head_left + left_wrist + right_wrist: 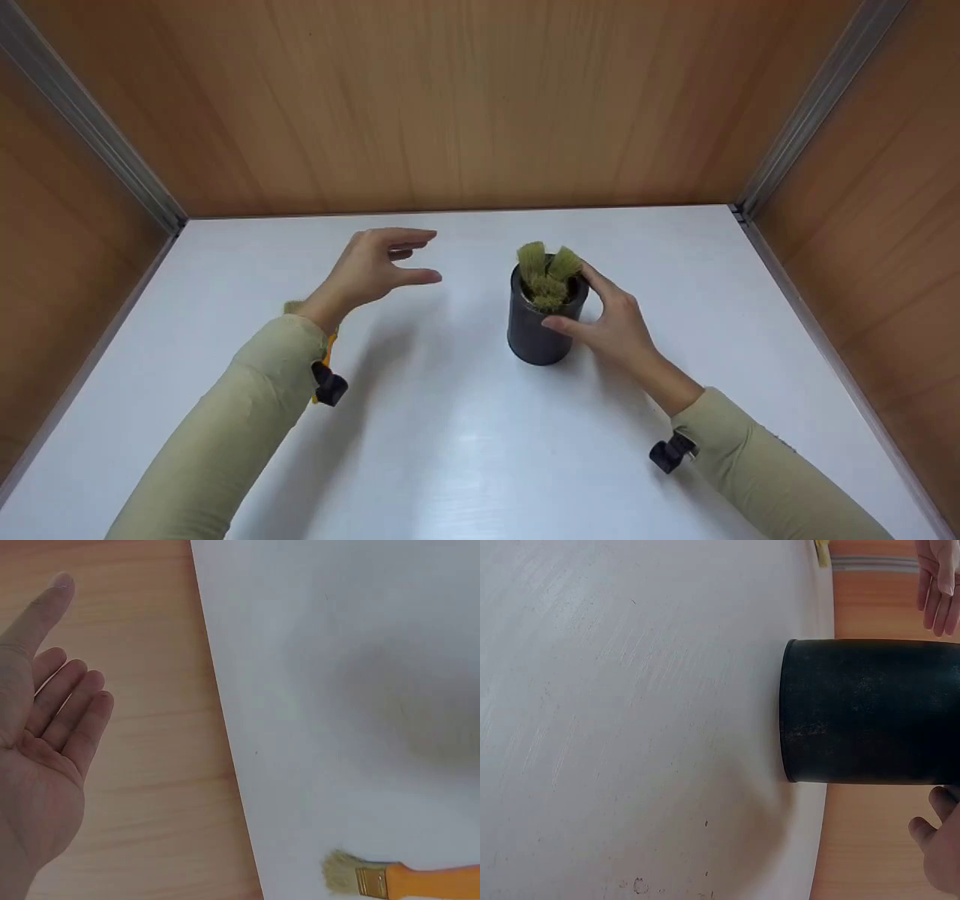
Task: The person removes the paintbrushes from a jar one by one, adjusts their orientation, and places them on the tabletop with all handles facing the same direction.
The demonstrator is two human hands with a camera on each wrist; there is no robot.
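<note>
Dark cup (541, 324) of brushes (547, 276) upright on the white surface (450, 450), at right hand's (616, 324) ten o'clock.
Right hand's fingers curl round its rim; left hand (375, 266) hovers spread, empty, well apart at nine o'clock.

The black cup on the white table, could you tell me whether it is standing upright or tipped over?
Upright. The black cup stands on its base on the white table, brush bristles sticking out of its mouth, with the right hand against its side.

The head camera is looking down and forward over the table (450, 450). The left wrist camera is facing its palm (37, 757) above a brush (397, 879). The right wrist camera is viewing the cup (870, 711) closely, sideways; the head view is sharing it.
</note>
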